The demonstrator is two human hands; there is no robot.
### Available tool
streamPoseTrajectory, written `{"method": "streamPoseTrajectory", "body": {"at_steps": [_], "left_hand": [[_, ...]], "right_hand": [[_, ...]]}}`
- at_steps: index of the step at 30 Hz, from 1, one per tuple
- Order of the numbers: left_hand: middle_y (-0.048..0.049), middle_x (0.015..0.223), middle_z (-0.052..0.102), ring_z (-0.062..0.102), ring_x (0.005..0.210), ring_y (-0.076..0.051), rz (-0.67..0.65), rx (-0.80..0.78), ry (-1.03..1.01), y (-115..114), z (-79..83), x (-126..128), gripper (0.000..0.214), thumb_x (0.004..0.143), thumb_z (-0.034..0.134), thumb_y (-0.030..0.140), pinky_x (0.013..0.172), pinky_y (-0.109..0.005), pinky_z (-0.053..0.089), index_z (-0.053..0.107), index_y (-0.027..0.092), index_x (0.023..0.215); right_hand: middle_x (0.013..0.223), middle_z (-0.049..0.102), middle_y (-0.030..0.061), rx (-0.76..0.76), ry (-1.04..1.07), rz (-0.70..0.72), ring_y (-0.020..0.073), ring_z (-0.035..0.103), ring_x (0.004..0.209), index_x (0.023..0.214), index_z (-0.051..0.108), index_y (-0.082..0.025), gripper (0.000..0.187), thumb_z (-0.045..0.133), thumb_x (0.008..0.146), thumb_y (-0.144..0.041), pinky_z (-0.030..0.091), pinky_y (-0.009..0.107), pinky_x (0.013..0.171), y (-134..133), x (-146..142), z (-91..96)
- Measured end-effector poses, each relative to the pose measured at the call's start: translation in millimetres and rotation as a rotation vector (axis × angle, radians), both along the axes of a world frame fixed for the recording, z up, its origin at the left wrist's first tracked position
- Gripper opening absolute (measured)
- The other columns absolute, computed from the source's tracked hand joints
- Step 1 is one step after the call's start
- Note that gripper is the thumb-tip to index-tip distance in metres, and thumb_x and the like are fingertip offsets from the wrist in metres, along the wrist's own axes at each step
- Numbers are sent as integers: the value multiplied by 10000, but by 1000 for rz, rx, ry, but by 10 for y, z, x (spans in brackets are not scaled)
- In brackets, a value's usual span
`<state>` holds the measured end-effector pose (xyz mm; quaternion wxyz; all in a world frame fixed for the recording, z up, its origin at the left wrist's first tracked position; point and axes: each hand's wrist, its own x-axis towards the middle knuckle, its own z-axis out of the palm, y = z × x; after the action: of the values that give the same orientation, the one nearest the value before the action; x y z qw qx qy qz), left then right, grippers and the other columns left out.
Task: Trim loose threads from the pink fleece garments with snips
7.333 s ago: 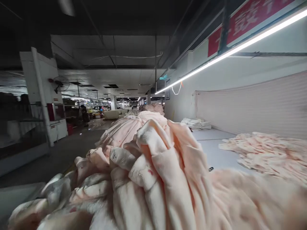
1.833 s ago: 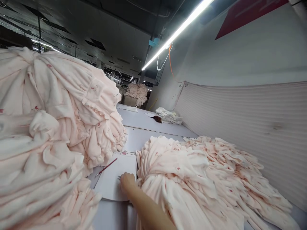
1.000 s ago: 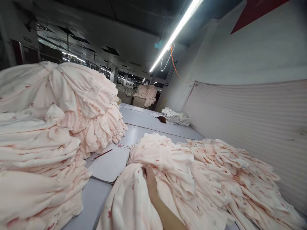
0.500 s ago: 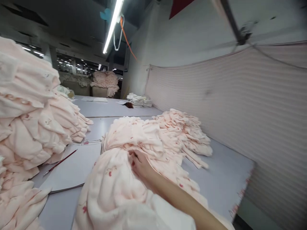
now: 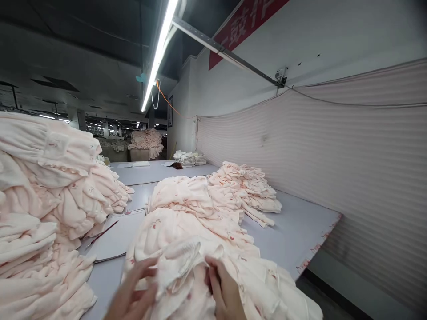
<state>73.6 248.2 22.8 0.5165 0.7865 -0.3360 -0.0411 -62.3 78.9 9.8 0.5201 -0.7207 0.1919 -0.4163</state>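
A soft pale pink garment (image 5: 180,269) lies in loose folds on the table just in front of me. On its right side, my right hand (image 5: 224,289) has thumb and fingers closed on an edge of the cloth. My left hand (image 5: 135,289) is at the garment's left side, fingers apart and a little blurred, with no cloth visibly gripped. Beyond both hands, more pale pink garments (image 5: 182,191) with small red motifs are heaped on the table.
A tall heap of pink garments (image 5: 70,178) stands at the left. Between the heaps are white paper sheets (image 5: 122,235) with a dark red pen (image 5: 102,234) on top. Folded white cloths (image 5: 188,158) are at the back. Striped fabric (image 5: 300,146) covers the right wall.
My right hand has come back from the far folds toward me and now pinches the near cloth. My left hand has entered from below. The camera view has tilted up.
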Motion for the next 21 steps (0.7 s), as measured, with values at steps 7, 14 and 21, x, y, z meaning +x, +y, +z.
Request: {"method": "streamPoseTrajectory", "body": {"at_steps": [7,14,21], "left_hand": [[-71,1247,652,424,1311,-309,-243,-303,615,-848,-206,-161,393,738,646,473,1127,-423,264,694,188,1003],[3,789,700,664,757,-210,-274,-322,728,-684,-97,11,324,761,619,520,698,-324,534,597,218,875],[-124,1240,578,501,1195,-354,114,-84,-186,-345,352,291,339,793,523,269,950,-502,416,564,216,1125]], "right_hand": [[547,606,7,-31,43,-184,249,620,552,998,618,-214,490,414,840,-631,521,371,594,-752,-113,-322],[710,667,24,-26,73,-259,186,589,525,1070,605,-244,341,485,860,-485,447,247,460,-211,-371,-36],[873,700,46,-268,303,-9,247,645,781,920,660,-295,225,490,785,-238,485,317,700,-23,-100,212]]}}
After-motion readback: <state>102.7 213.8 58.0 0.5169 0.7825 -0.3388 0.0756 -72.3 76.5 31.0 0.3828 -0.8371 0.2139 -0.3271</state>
